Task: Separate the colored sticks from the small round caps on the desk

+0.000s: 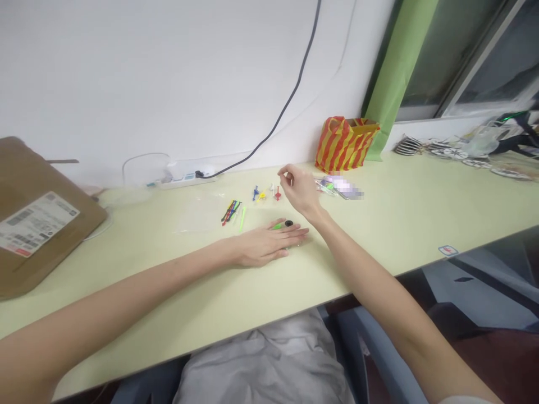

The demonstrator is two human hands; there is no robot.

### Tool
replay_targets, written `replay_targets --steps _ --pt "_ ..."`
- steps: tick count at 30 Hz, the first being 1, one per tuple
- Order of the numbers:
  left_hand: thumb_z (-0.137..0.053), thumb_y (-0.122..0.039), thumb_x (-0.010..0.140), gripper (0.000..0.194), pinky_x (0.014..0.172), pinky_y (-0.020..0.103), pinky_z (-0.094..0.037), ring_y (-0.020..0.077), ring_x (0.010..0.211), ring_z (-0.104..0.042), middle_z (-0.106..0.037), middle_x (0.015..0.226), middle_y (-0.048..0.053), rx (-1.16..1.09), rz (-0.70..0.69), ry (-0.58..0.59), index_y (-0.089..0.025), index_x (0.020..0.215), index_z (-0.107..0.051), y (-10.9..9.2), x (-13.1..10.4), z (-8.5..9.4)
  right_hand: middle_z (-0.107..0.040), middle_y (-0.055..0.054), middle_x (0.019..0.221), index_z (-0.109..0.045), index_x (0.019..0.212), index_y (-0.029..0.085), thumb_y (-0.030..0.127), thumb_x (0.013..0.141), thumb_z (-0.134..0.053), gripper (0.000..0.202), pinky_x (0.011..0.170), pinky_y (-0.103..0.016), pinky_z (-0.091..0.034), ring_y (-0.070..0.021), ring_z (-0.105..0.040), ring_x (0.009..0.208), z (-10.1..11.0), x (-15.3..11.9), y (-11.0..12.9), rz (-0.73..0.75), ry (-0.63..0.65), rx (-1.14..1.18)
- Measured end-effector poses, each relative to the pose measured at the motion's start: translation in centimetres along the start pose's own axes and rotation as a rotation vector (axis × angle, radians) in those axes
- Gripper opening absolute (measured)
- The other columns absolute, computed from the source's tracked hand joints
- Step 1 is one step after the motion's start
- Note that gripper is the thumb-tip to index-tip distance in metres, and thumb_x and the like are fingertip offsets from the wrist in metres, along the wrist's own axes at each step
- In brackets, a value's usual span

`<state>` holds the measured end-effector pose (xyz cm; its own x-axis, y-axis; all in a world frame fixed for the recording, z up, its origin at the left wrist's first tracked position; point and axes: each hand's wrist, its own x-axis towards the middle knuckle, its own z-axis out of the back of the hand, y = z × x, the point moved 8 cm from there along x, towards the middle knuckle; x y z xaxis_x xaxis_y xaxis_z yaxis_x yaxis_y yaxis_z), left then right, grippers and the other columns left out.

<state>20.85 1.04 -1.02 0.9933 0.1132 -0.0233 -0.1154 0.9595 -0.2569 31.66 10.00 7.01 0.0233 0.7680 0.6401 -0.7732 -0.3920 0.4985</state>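
My left hand (269,244) lies flat on the table, fingers stretched out. Under and beside its fingers are a bright green piece (277,226) and a round black piece (288,223), both partly covered. Above the table my right hand (300,189) is curled, thumb and forefinger brought together; what they hold, if anything, is too small to make out. Close to its fingers are a small red plastic piece (278,194), a yellow one (261,196) and a blue one (255,193). Several coloured sticks (231,211) lie bundled, with a light green stick (243,219) alongside.
A clear plastic bag (196,213) lies left of the sticks. A cardboard box (42,224) stands far left. Against the wall are a power strip (185,175) with a black cable (290,95) and a striped bag (346,145). A purple packet (340,186) lies behind my right hand.
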Motion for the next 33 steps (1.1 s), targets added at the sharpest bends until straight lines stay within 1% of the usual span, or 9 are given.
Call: replay_targets --steps 4,8,13,16,18,21,26,29,33 --pt "-0.029 -0.038 0.107 0.06 0.129 0.05 -0.008 0.0227 0.156 -0.016 -0.014 0.169 -0.003 0.012 0.013 -0.007 -0.038 0.163 -0.007 0.0 -0.6 0.2 -0.068 -0.003 0.079 -0.068 0.104 0.02 0.02 0.094 -0.046 0.024 0.074 -0.029 -0.039 -0.0191 -0.06 0.073 -0.8 -0.3 0.3 0.027 0.049 -0.014" --pt "-0.036 -0.042 0.105 0.062 0.129 0.05 -0.007 0.0247 0.155 -0.02 -0.019 0.168 -0.001 0.022 0.023 -0.031 -0.038 0.163 -0.011 0.0 -2.3 0.5 -0.072 -0.005 0.088 -0.069 0.104 0.02 0.018 0.093 -0.048 0.024 0.072 -0.029 -0.04 -0.0196 -0.062 0.079 -2.2 -0.8 0.3 0.042 0.158 -0.041" --pt "-0.039 -0.045 0.104 0.065 0.128 0.052 -0.01 0.0256 0.155 -0.022 -0.024 0.167 0.003 0.037 0.028 -0.037 -0.036 0.163 -0.012 -0.2 -5.2 0.9 -0.074 -0.008 0.094 -0.073 0.094 0.02 0.014 0.088 -0.055 0.02 0.072 -0.029 -0.039 -0.0221 -0.064 0.087 -4.5 -1.4 -1.0 0.029 0.356 -0.179" --pt "-0.039 -0.047 0.104 0.066 0.127 0.053 -0.012 0.0262 0.154 -0.023 -0.026 0.166 0.005 0.05 0.037 -0.043 -0.034 0.163 -0.011 -0.3 -6.3 1.0 -0.075 -0.008 0.093 -0.074 0.089 0.018 0.009 0.082 -0.06 0.018 0.072 -0.028 -0.041 -0.0198 -0.064 0.084 -5.5 -2.0 -1.0 0.077 0.511 -0.14" --pt "-0.038 -0.049 0.104 0.067 0.127 0.053 -0.011 0.0268 0.154 -0.024 -0.026 0.166 0.006 0.054 0.045 -0.042 -0.034 0.163 -0.011 -0.3 -6.7 1.0 -0.075 -0.006 0.091 -0.074 0.085 0.017 0.008 0.079 -0.062 0.016 0.072 -0.026 -0.043 -0.0173 -0.064 0.08 -5.7 -2.5 -0.4 0.132 0.611 -0.039" --pt "-0.039 -0.051 0.104 0.068 0.127 0.053 -0.009 0.0273 0.154 -0.025 -0.024 0.167 0.005 0.047 0.058 -0.039 -0.034 0.163 -0.012 -0.2 -6.8 0.9 -0.075 -0.004 0.086 -0.074 0.079 0.017 0.013 0.079 -0.067 0.008 0.069 -0.025 -0.043 -0.0154 -0.063 0.075 -5.4 -2.9 0.5 0.16 0.705 0.074" --pt "-0.041 -0.05 0.103 0.07 0.127 0.055 0.001 0.0276 0.155 -0.022 -0.019 0.168 0.005 0.038 0.069 -0.013 -0.034 0.163 -0.008 -0.1 -6.8 0.6 -0.07 -0.001 0.071 -0.074 0.076 0.017 0.019 0.077 -0.069 0.006 0.056 -0.025 -0.038 -0.0136 -0.058 0.062 -5.6 -3.9 0.6 0.14 0.916 0.099" --pt "-0.042 -0.05 0.103 0.073 0.127 0.055 0.004 0.0276 0.155 -0.02 -0.017 0.168 0.005 0.038 0.066 -0.004 -0.033 0.164 -0.005 -0.2 -6.8 0.6 -0.069 -0.001 0.068 -0.075 0.073 0.017 0.018 0.075 -0.07 0.006 0.056 -0.024 -0.038 -0.0134 -0.057 0.062 -5.9 -4.3 0.5 0.134 1.008 0.112" --pt "-0.041 -0.051 0.103 0.074 0.127 0.055 0.006 0.0284 0.156 -0.019 -0.014 0.169 0.005 0.043 0.061 0.008 -0.033 0.164 -0.002 -0.2 -6.7 0.6 -0.072 -0.002 0.07 -0.078 0.075 0.017 0.019 0.072 -0.073 0.007 0.059 -0.024 -0.039 -0.0143 -0.059 0.066 -6.0 -4.8 0.5 0.105 1.113 0.103"
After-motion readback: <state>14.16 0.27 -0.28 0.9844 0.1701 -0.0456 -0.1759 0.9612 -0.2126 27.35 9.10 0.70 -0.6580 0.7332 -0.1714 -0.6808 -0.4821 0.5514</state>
